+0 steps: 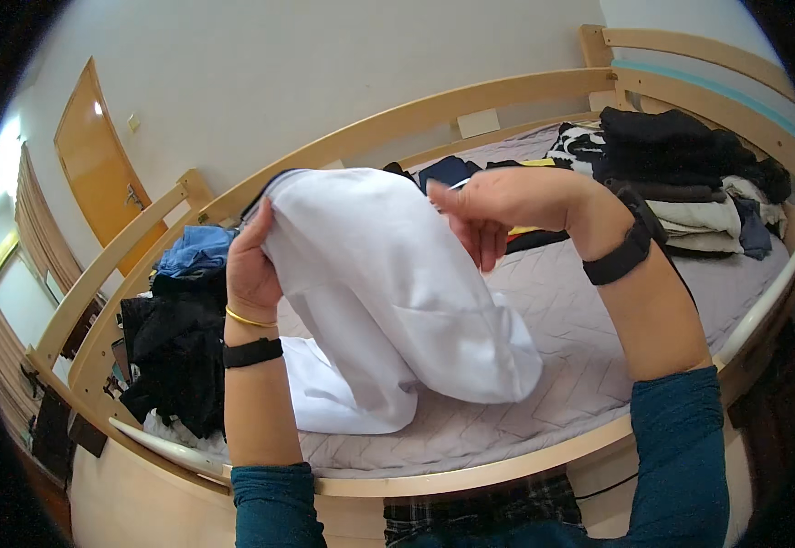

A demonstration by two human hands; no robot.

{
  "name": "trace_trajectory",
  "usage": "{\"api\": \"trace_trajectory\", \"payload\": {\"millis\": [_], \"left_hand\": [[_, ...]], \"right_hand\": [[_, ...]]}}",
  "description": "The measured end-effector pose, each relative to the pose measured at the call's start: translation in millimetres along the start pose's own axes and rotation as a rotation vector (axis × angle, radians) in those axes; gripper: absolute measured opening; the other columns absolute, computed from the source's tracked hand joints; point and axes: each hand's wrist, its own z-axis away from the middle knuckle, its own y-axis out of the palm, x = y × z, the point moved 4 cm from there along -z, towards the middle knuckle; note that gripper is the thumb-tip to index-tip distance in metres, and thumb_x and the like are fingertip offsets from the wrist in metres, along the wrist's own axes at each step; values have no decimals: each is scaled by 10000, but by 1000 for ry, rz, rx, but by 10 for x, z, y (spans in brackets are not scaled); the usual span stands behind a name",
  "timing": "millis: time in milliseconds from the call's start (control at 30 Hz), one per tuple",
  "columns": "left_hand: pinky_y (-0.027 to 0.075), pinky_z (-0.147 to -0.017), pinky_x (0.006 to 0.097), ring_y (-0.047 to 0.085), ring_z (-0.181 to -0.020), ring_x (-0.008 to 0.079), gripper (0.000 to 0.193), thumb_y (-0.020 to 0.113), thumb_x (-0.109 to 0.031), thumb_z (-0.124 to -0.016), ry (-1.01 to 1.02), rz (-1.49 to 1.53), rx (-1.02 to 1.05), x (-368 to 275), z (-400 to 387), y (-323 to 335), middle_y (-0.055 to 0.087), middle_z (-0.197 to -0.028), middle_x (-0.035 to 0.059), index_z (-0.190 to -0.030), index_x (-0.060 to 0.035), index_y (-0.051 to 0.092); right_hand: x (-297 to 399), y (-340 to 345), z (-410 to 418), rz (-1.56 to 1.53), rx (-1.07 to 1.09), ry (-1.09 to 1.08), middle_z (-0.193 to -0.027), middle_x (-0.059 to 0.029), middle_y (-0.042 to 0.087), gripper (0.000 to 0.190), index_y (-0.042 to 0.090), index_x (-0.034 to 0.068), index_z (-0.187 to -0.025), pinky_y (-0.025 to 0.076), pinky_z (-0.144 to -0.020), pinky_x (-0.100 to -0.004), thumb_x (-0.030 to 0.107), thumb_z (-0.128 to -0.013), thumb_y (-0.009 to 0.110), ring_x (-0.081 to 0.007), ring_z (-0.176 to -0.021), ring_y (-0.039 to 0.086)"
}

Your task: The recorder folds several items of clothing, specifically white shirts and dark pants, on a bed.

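Observation:
A white cloth garment (384,288) with a dark edge at its upper left hangs in front of me, its lower part resting on the grey quilted mattress (562,329). At its upper left edge, my left hand (253,264) is closed on the fabric, thumb on the near side. My right hand (483,209) is beside the garment's upper right, fingers curled down and thumb pointing left; whether it pinches any of the cloth cannot be told. A thin white strip shows just above the right thumb.
Wooden rails (438,109) enclose the bed. Folded dark clothes (671,147) and light ones (695,216) are stacked at the far right. Black clothes (178,342) with blue denim (197,248) on top lie at the left. The near bed rail (480,479) runs below my arms.

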Motion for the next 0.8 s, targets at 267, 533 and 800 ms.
{"api": "trace_trajectory", "payload": {"millis": [267,533,800], "left_hand": [[488,-1003,433,615,-1132,287,371,447,-265,-1027,95,140,-22,-174,2,-199,621,-1251,151,-1278,-13,552],[514,-974,460,632,-1102,307,381,431,-285,-1034,14,315,27,-184,-16,-267,622,-1239,170,-1258,-2,552],[509,-975,485,638,-1085,332,407,416,-299,-1037,-37,398,-83,-156,-93,-464,630,-1207,209,-1210,35,569]], "right_hand": [[22,365,-214,336,24,-335,-985,-194,682,572,641,-74,-1065,508,-821,-351,420,-786,719,-293,-929,653],[-394,49,-393,-437,-189,-92,-1085,-101,672,433,630,-9,-1155,498,-860,-323,302,-867,718,-158,-967,623],[-801,526,-496,-197,444,-8,-1195,-76,651,652,575,-20,-1254,435,-975,-289,98,-680,860,-140,-1064,593]]}}
